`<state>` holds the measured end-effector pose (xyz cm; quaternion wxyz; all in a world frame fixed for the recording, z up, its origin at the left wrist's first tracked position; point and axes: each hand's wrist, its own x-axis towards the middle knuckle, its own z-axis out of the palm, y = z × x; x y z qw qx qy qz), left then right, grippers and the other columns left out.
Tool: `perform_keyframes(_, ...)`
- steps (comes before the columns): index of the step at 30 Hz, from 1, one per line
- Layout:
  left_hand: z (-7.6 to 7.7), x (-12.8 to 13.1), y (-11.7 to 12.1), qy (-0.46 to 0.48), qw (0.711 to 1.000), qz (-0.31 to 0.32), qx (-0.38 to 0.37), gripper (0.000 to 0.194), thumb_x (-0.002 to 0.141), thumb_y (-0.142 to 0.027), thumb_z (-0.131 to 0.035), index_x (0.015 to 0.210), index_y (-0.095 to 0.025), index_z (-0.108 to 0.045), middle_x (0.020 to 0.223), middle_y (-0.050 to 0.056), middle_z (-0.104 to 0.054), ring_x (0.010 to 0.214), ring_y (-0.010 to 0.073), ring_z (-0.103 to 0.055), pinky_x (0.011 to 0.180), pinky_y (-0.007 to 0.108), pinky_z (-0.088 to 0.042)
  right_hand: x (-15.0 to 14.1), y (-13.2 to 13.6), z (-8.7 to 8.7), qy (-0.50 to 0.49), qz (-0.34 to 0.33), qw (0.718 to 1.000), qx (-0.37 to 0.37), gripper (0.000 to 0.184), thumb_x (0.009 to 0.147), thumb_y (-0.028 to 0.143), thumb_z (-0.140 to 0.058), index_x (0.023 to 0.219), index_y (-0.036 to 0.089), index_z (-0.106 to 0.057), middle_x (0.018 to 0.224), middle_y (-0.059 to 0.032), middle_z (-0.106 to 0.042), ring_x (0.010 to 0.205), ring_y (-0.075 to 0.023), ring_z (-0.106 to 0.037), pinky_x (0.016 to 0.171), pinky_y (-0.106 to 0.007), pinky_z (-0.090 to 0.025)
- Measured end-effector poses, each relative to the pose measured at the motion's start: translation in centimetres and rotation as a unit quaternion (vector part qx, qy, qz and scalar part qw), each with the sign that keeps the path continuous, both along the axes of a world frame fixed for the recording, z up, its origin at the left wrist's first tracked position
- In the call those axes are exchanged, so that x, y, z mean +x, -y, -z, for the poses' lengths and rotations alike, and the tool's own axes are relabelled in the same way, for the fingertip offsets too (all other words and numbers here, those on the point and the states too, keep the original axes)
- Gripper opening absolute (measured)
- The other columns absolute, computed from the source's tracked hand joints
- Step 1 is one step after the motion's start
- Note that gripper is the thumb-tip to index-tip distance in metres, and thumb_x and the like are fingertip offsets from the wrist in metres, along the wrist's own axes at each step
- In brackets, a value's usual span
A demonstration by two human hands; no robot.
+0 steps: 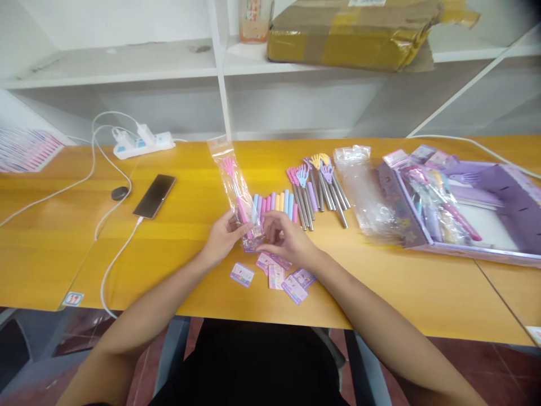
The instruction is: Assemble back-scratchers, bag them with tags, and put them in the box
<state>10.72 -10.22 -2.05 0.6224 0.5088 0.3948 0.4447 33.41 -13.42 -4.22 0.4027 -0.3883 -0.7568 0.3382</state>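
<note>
My left hand (228, 234) is closed on a clear plastic bag (222, 148) with a pink back scratcher (242, 208) inside, its hand-shaped head toward the shelf. At the bag's lower end is my right hand (285, 235), fingers curled and thumb apart from them; whether it touches the bag is hard to see. Below my hands lie several small printed cards (295, 289). Just beyond them is a row of pastel handle tubes (279, 202), partly hidden by my fingers. Behind to the right rest several metal scratcher rods (336, 194) with coloured hand-shaped heads.
Empty clear bags (359, 189) lie beside a purple box (422, 242) holding bagged scratchers. On the left are a phone (154, 195) on a charging cable, a black round object (119, 193) and a power strip (146, 145). A taped carton (346, 36) sits on the shelf.
</note>
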Motion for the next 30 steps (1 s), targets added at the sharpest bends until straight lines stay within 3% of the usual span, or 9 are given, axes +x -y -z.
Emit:
perform_keyframes(2, -0.1, -0.1, -0.1, 0.006, 1.000, -0.009, -0.002, 0.044, 0.077, -0.044, -0.098, 0.108, -0.021, -0.077, 0.102, 0.005, -0.080, 0.092, 0.0202, -0.074, 0.083, 0.028, -0.058, 0.6, -0.1, -0.3, 0.045, -0.007, 0.998, 0.052, 0.064, 0.093, 0.049, -0.087, 0.144, 0.027, -0.055, 0.111, -0.0038, -0.066, 0.071, -0.0140, -0.064, 0.064, -0.030, -0.054)
perform_keyframes(5, 0.0, -0.2, -0.1, 0.013, 1.000, -0.018, -0.001, 0.042, 0.082, -0.049, -0.094, 0.105, -0.020, -0.074, 0.098, 0.004, -0.077, 0.087, 0.0177, -0.072, 0.077, 0.026, -0.057, 1.0, -0.2, -1.0, 0.119, -0.001, 0.984, 0.132, 0.035, 0.100, 0.041, -0.081, 0.129, 0.027, -0.069, 0.114, -0.0063, -0.065, 0.079, -0.0159, -0.064, 0.065, -0.030, -0.053)
perform_keyframes(10, 0.1, -0.2, 0.0, 0.012, 1.000, 0.016, -0.010, 0.040, 0.086, -0.053, -0.091, 0.100, -0.020, -0.072, 0.082, 0.001, -0.072, 0.070, 0.0147, -0.066, 0.068, 0.026, -0.053, 0.7, 0.0, -1.4, 0.129, 0.000, 0.979, 0.155, 0.019, 0.104, 0.037, -0.074, 0.120, 0.026, -0.071, 0.111, -0.0061, -0.065, 0.080, -0.0153, -0.064, 0.064, -0.030, -0.053)
perform_keyframes(13, 0.0, 0.0, 0.2, 0.022, 1.000, 0.003, -0.022, 0.044, 0.084, -0.055, -0.092, 0.102, -0.020, -0.073, 0.085, 0.001, -0.072, 0.070, 0.0138, -0.065, 0.068, 0.025, -0.053, 0.6, 0.1, -1.5, 0.121, 0.017, 0.982, 0.147, 0.022, 0.104, 0.044, -0.075, 0.109, 0.023, -0.070, 0.110, -0.0061, -0.065, 0.075, -0.0142, -0.061, 0.062, -0.030, -0.051)
perform_keyframes(16, 0.0, 0.1, 0.3, 0.034, 0.999, -0.021, -0.035, 0.047, 0.080, -0.056, -0.095, 0.104, -0.021, -0.073, 0.091, 0.001, -0.074, 0.075, 0.0142, -0.066, 0.067, 0.024, -0.053, 0.7, 0.1, -1.6, 0.103, 0.017, 0.986, 0.133, 0.032, 0.101, 0.053, -0.076, 0.111, 0.024, -0.068, 0.111, -0.0061, -0.064, 0.075, -0.0146, -0.061, 0.065, -0.031, -0.053)
perform_keyframes(22, -0.4, 0.2, 0.5, 0.062, 0.996, -0.021, -0.053, 0.048, 0.079, -0.053, -0.097, 0.103, -0.021, -0.071, 0.089, 0.000, -0.075, 0.074, 0.0145, -0.069, 0.070, 0.025, -0.054, 0.7, 0.2, -1.7, 0.096, 0.045, 0.986, 0.128, 0.029, 0.104, 0.049, -0.074, 0.115, 0.024, -0.065, 0.111, -0.0054, -0.064, 0.069, -0.0124, -0.060, 0.062, -0.031, -0.050)
perform_keyframes(30, -0.6, 0.2, 0.7, 0.068, 0.997, 0.005, -0.042, 0.048, 0.082, -0.054, -0.094, 0.105, -0.021, -0.067, 0.086, 0.000, -0.076, 0.071, 0.0143, -0.071, 0.070, 0.025, -0.057, 0.0, -0.2, -1.5, -0.042, 0.045, 0.998, 0.032, 0.034, 0.093, 0.051, -0.087, 0.102, 0.024, -0.069, 0.093, -0.0001, -0.060, 0.070, -0.0131, -0.055, 0.065, -0.030, -0.049)
